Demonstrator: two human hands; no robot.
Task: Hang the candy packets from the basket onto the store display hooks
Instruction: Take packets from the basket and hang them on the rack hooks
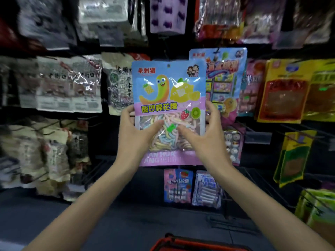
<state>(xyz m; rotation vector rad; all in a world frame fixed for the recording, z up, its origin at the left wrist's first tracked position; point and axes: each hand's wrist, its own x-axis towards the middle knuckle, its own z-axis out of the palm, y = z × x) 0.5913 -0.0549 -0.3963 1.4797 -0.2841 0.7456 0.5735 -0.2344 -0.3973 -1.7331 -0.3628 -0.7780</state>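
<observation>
Pastel blue-and-pink candy packet (168, 98), upright, held before a rack of hanging packets (68, 84); its clear window shows pastel candy twists. Left hand (135, 131) and right hand (204, 131) grip its side edges. Red basket (181, 241) rim below; contents hidden.

Both bare arms (90, 198) reach up and forward. The left hand (135, 127) and right hand (204, 131) each pinch a side of the blue and pink plastic candy packet (168, 98), thumbs in front.
</observation>
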